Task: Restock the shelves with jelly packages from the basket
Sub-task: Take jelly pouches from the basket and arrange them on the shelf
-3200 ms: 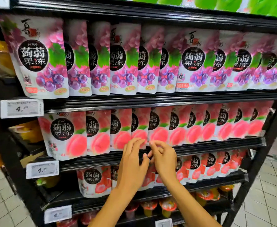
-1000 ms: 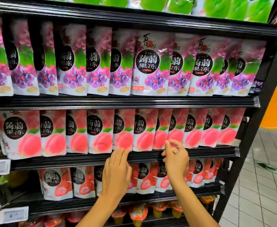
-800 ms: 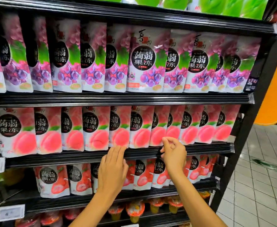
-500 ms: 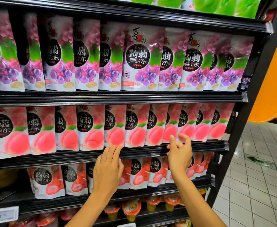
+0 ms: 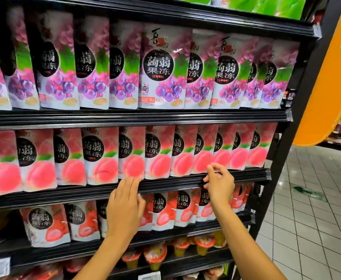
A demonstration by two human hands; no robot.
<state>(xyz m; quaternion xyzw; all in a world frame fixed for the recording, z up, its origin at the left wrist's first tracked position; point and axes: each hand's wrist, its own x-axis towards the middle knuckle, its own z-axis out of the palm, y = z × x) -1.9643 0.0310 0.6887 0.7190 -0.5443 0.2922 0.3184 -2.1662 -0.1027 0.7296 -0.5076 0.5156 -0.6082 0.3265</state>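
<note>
Observation: the peach jelly packages [image 5: 133, 156] stand in an overlapping row on the middle shelf [image 5: 165, 183], their lower edges behind its front rail. The basket is not in view, and neither hand carries a package.

Left hand [image 5: 125, 211]: fingers [image 5: 130, 184] straight and close together, tips at the rail just below one peach package. They hold nothing.

Right hand [image 5: 220, 184]: fingers [image 5: 223, 170] curled at the foot of a package further right. I cannot tell whether they pinch its bottom edge or only touch it.

Assessment: the step in hand appears to be facing up the peach row, not placing new stock.

Recommendation:
- Steady the row with the flat left hand while the right shifts one package at a time.
- Move each package by its stiff bottom seam. These soft pouches are likely to buckle if pushed at the middle.
- Seat each base fully behind the rail and keep the overlap even, labels forward.
- Keep both forearms off the red-fruit packages [image 5: 44, 223] on the shelf below.
</note>
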